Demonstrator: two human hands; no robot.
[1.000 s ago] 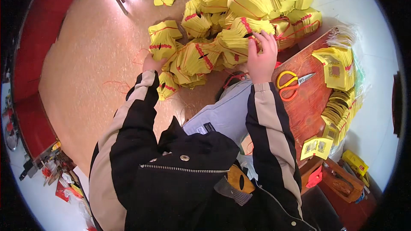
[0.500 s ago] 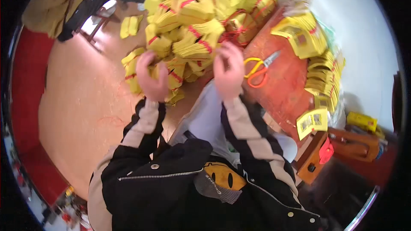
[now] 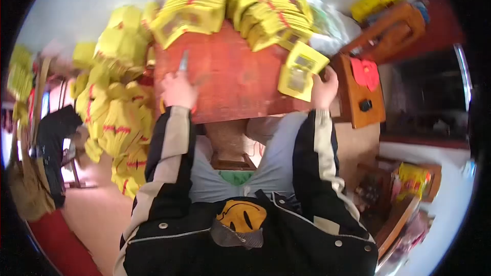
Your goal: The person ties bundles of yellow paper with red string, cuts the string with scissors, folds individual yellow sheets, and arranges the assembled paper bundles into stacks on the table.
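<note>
My left hand (image 3: 179,91) is over a pair of scissors (image 3: 184,61) near the left side of the red tabletop. Its fingers curl round the handles, which are mostly covered, and the blade points away from me. At the table's right end, my right hand (image 3: 326,89) has its thumb and fingers closed at the edge of a yellow printed packet (image 3: 296,81). Two dark pictures show on that packet's face. Beyond it, a row of yellow packets (image 3: 266,13) leans together, and another stack (image 3: 192,7) stands at the back left.
A heap of yellow bundles with red ties (image 3: 120,117) rises left of the red table (image 3: 230,74). On the right stands a wooden chair or stool (image 3: 365,110) bearing a red item (image 3: 364,74). Clear plastic (image 3: 332,25) lies behind the packets. Another person (image 3: 53,138) is at far left.
My view has swung right, toward the table. Both hands have left the space before the yellow heap; the left came onto the scissors, the right onto the yellow packet.
</note>
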